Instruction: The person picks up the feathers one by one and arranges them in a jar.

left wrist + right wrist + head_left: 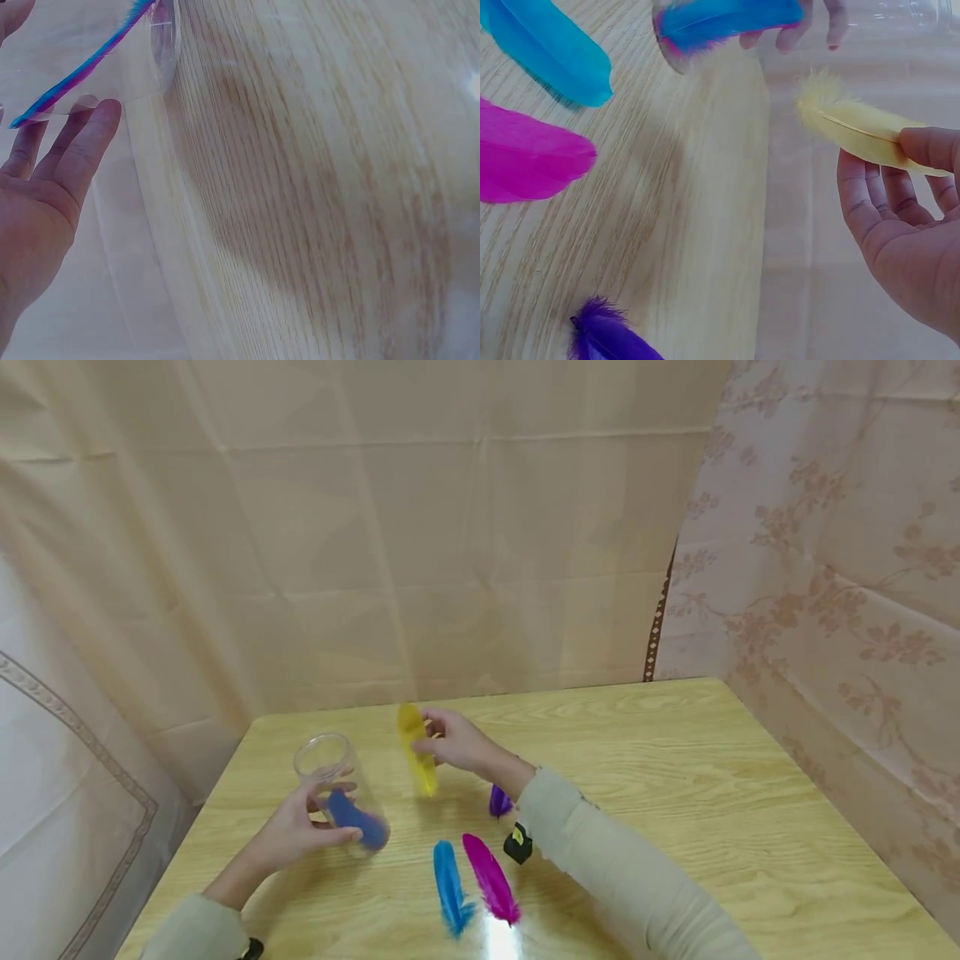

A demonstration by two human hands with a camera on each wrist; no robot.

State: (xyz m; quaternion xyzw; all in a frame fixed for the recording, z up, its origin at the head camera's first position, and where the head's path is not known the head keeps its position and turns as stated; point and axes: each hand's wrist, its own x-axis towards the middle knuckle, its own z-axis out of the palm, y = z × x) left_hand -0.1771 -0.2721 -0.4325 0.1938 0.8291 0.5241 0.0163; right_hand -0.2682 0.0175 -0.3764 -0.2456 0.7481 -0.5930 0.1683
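A clear plastic jar [363,781] leans in the left hand [288,831], whose fingers and thumb grip its side. Its open mouth faces up, away from the person. Inside the jar, near the bottom, lie a blue feather [735,22] and a pink feather [676,52], pressed together. Between thumb and fingers, the right hand [462,745] pinches a yellow feather [415,750], held up just right of the jar. In the right wrist view the yellow feather's fluffy end points away from the hand [915,225].
On the wooden table [637,752], a light blue feather [448,883] and a magenta feather [490,877] lie side by side at the front. A purple feather [499,800] is partly hidden by the right sleeve [600,852]. A beige curtain [450,568] hangs behind the table.
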